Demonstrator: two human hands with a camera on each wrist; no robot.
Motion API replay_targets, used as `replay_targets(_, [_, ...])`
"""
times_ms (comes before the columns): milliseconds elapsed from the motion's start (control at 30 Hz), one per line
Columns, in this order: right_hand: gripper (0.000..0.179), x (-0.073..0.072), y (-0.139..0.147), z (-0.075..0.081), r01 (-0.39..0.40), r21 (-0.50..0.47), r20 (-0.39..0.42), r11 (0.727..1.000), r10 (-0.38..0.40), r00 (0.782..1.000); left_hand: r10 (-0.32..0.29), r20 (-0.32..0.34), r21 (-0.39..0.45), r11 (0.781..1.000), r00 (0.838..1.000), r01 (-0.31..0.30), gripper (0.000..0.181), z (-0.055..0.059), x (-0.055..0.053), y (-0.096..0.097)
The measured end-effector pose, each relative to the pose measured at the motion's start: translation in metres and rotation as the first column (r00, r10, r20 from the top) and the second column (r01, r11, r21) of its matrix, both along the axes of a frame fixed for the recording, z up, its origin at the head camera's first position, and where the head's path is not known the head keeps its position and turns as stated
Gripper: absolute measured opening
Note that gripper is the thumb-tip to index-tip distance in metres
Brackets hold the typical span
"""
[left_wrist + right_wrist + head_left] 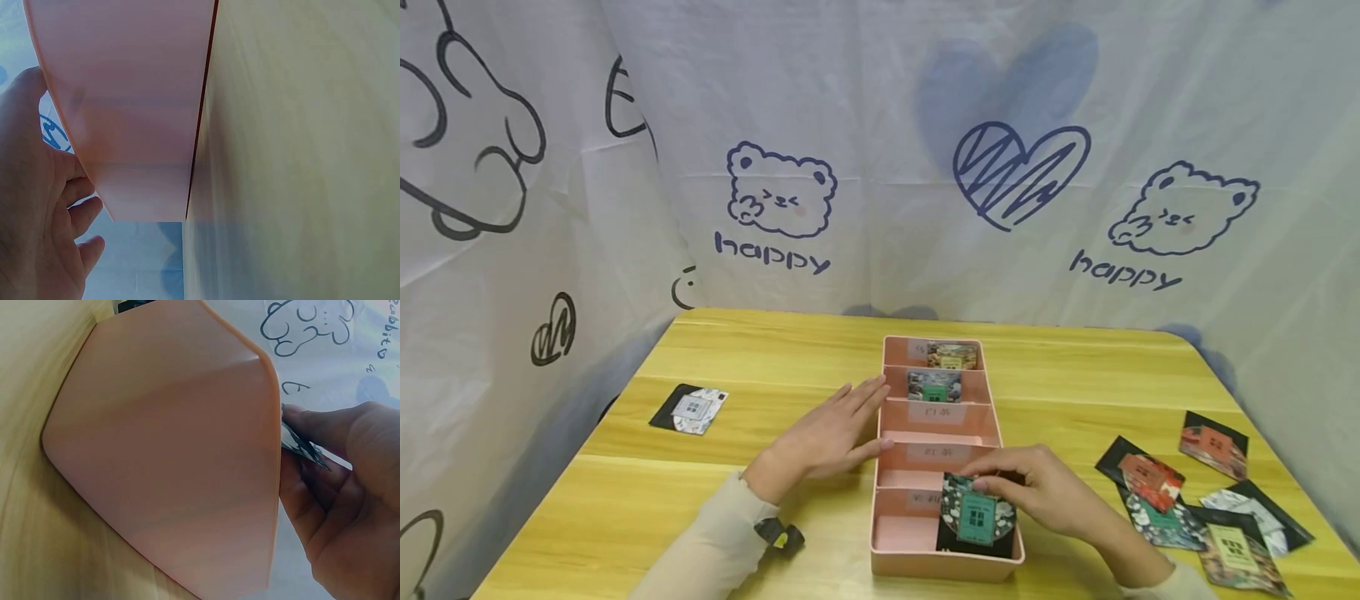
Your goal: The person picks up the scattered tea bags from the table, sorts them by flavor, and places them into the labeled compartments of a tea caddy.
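A long pink box (946,569) with several labelled compartments stands lengthwise on the table. My right hand (1051,492) pinches the top edge of a black and green tea packet (976,518), which reaches down into the nearest compartment. In the right wrist view the packet's corner (305,449) shows between thumb and fingers above the box rim. My left hand (829,429) rests on the box's left rim with its fingers extended. A packet with a green label (934,386) stands in the second compartment from the back, and one with a yellow label (952,357) in the farthest.
On the right of the wooden table (760,350) lie several loose packets, among them a red one (1150,479), an orange-labelled one (1213,444) and a yellow-labelled one (1238,548). A white and black packet (688,408) lies at the left. A printed cloth (880,108) hangs behind.
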State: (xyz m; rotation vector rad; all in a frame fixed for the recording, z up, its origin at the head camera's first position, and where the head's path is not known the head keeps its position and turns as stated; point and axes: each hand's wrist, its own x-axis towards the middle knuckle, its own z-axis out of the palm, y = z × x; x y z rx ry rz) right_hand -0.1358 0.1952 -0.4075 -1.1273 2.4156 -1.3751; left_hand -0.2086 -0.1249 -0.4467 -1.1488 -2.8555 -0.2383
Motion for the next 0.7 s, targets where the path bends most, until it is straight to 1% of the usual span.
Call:
replay_targets(67, [0.023,-0.0001,0.0006,-0.0004,0.002,0.012,-0.008,1.0,-0.002,1.0,-0.003,-0.004,0.002,1.0,1.0,0.003,0.085,0.0,-0.0001,0.0001])
replay_targets(200, [0.022,-0.0008,0.0004,-0.0009,0.017,0.038,-0.062,0.999,-0.015,0.998,-0.001,-0.014,0.012,1.0,1.0,0.001,0.085,0.0002,-0.0004,-0.0002])
replay_targets(300, [0.021,-0.0009,-0.0002,-0.0013,0.02,0.059,-0.086,0.998,-0.015,0.996,0.0,-0.014,0.01,1.0,1.0,0.0,0.085,0.0001,-0.0004,-0.0005])
replay_targets(433, [0.022,-0.0002,0.0004,-0.0008,0.004,0.09,-0.093,0.996,0.005,0.996,-0.001,-0.006,0.003,1.0,1.0,0.001,0.084,-0.0006,-0.0001,-0.0002])
replay_targets(700, [0.021,0.0021,0.0045,0.0038,-0.029,0.144,-0.145,0.989,0.05,0.988,0.0,-0.004,0.009,1.0,1.0,0.0,0.084,-0.001,0.0008,0.0012])
